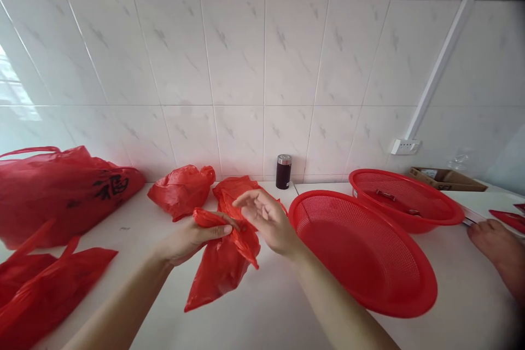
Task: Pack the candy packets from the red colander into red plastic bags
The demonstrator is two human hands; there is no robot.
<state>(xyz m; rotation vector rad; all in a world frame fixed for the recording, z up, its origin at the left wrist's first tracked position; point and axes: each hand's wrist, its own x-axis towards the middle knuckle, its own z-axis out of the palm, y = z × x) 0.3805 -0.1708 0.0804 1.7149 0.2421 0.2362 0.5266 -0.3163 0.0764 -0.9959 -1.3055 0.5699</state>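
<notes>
My left hand grips the gathered neck of a red plastic bag, thumb pressed on top. The bag's filled lower part hangs beneath, its contents hidden. Just right of the neck, my right hand has its fingers apart and slightly curled; no object shows in it. Whether its lower fingers touch the bag's loose end, I cannot tell. Behind the hands, another red bag lies on the white table, partly covered by them. A tied red bag sits to its left.
Two red mesh baskets stand on the right, the farther one holding small items. A dark flask stands by the wall. Large red bags lie left. Another person's hand is at far right, near a cardboard box.
</notes>
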